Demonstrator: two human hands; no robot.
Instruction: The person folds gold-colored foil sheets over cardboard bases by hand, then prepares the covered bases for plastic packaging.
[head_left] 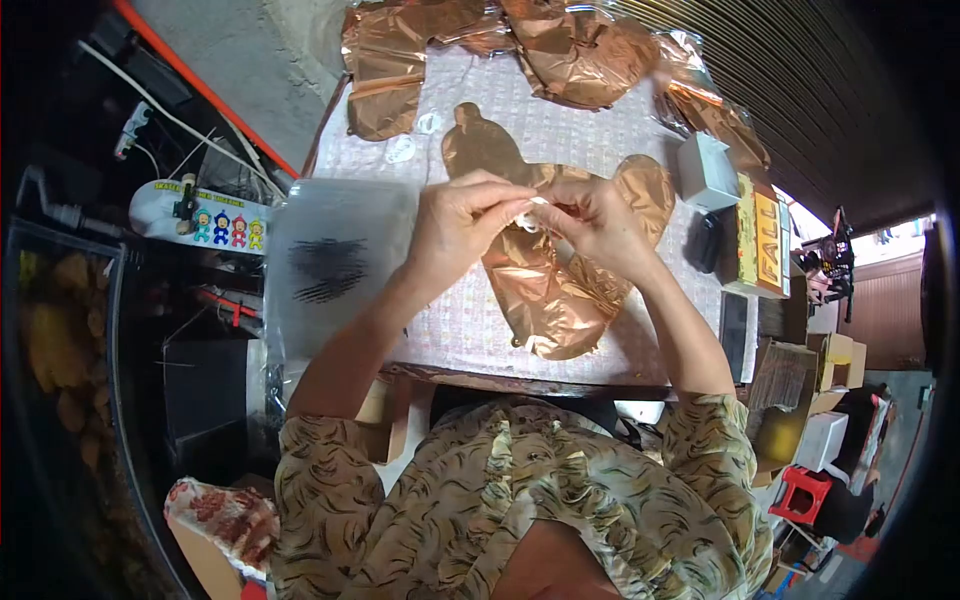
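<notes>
A copper-coloured foil piece with rounded lobes lies flat on the light patterned table cover. Above its middle, my left hand and my right hand meet fingertip to fingertip. Both hands pinch a small white item, partly hidden by the fingers; what it is cannot be made out. Left of my left hand lies a clear plastic bag with dark thin strips in or on it.
More copper foil pieces lie along the table's far edge. At the right stand a white box and a yellow-orange box, with a black object beside them. A dark flat device lies near the right front.
</notes>
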